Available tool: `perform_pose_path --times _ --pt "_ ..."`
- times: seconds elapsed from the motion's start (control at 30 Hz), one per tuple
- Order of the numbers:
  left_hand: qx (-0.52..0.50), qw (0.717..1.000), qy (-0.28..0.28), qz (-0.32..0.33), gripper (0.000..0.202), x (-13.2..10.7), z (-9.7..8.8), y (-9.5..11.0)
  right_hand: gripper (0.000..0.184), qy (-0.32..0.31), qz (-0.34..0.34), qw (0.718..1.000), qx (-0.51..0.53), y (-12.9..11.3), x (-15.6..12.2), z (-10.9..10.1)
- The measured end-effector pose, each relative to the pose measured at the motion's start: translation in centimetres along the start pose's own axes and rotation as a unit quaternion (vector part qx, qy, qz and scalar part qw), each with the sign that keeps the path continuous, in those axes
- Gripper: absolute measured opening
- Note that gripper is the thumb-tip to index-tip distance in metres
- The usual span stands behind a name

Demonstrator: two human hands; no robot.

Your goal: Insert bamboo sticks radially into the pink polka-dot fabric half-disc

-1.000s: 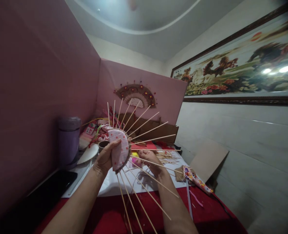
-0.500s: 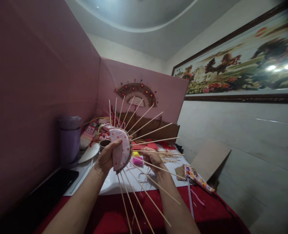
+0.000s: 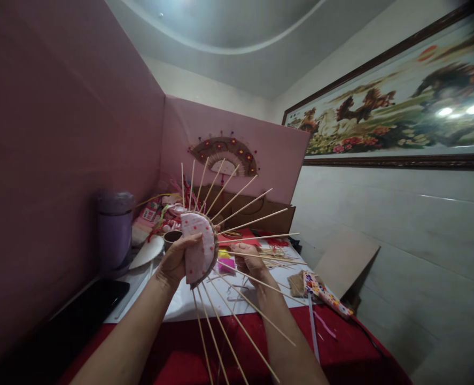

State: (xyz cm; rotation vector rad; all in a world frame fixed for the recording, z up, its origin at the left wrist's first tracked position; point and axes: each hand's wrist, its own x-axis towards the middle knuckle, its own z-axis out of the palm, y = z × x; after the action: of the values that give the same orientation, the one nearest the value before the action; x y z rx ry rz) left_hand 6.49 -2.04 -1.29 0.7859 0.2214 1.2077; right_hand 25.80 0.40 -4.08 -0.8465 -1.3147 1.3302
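My left hand [image 3: 176, 256] is closed round the straight side of a half-round white-pink fabric piece [image 3: 199, 246] with red dots, its thumb on the front. Thin wooden sticks [image 3: 253, 206] fan out from the curved, brownish rim, several pointing up, right and down. To the right of the rim, my right hand [image 3: 248, 258] has its fingers pinched on one of the sticks; its palm lies behind the sticks, so part of the grip is hidden.
Against the pink board hangs a finished-looking decorated fan [image 3: 237, 147]. On the table are a purple tumbler [image 3: 115, 230], a black phone [image 3: 106, 299], a white half-round piece [image 3: 147, 252], a pink packet [image 3: 226, 264], loose sticks [image 3: 277, 259] and a flower-patterned glue gun [image 3: 327, 294].
The fabric piece with its sticks has turned slightly clockwise, the stick tips shifting a little right and down. Both hands keep nearly the same places.
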Motion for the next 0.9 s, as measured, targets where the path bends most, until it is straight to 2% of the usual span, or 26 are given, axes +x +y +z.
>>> perform_pose_path --times 0.2,0.33,0.43,0.63,0.9 --pt "0.029 0.999 0.023 0.002 0.018 0.1 -0.2 0.0 0.039 0.012 0.008 0.999 0.052 -0.2 0.0 -0.6" --pt "0.038 0.997 0.054 0.028 0.014 0.3 -0.2 0.4 0.044 0.040 0.020 0.993 0.114 -1.9 -0.6 -1.4" --pt "0.039 0.997 0.054 0.029 0.014 0.5 -0.5 0.6 0.046 0.024 0.008 0.989 0.144 -3.7 -1.5 -2.3" --pt "0.048 0.997 0.057 0.031 0.014 0.8 -1.2 0.5 0.032 -0.009 -0.024 0.994 0.103 -6.1 -4.3 -3.2" --pt "0.040 0.996 0.067 0.032 0.012 0.6 -0.7 1.1 0.029 0.010 -0.076 0.995 0.068 -6.8 -6.8 -3.4"
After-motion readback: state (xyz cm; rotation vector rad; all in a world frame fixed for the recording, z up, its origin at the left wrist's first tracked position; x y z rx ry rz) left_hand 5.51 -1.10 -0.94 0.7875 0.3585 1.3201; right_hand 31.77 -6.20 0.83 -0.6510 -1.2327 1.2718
